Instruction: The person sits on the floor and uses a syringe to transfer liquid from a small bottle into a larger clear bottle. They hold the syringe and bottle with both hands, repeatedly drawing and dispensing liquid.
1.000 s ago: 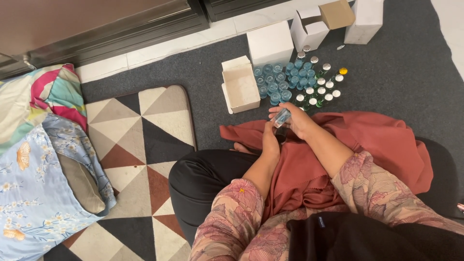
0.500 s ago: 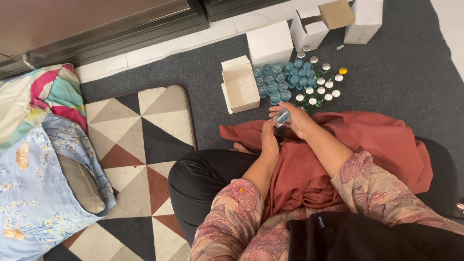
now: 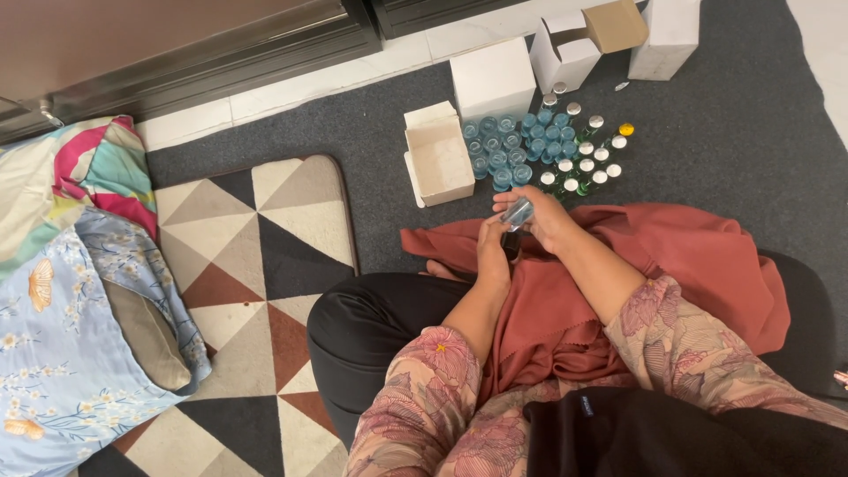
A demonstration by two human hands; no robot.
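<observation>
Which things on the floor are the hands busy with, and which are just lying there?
In use:
- left hand and right hand, together holding a small clear bottle
- cluster of blue bottles and capped bottles just ahead
- open white box beside them

Just lying about:
- patterned rug
- floral bedding
- closed white boxes farther back

Open carpet to the right, clutter straight ahead

Ahead of the hands (image 3: 521, 231), the bottles (image 3: 548, 150) stood packed close, with an open box (image 3: 439, 159) just left and more boxes (image 3: 565, 57) behind them; bare grey carpet (image 3: 733, 132) lay free to the right, and the red cloth (image 3: 698, 256) covered the lap
</observation>
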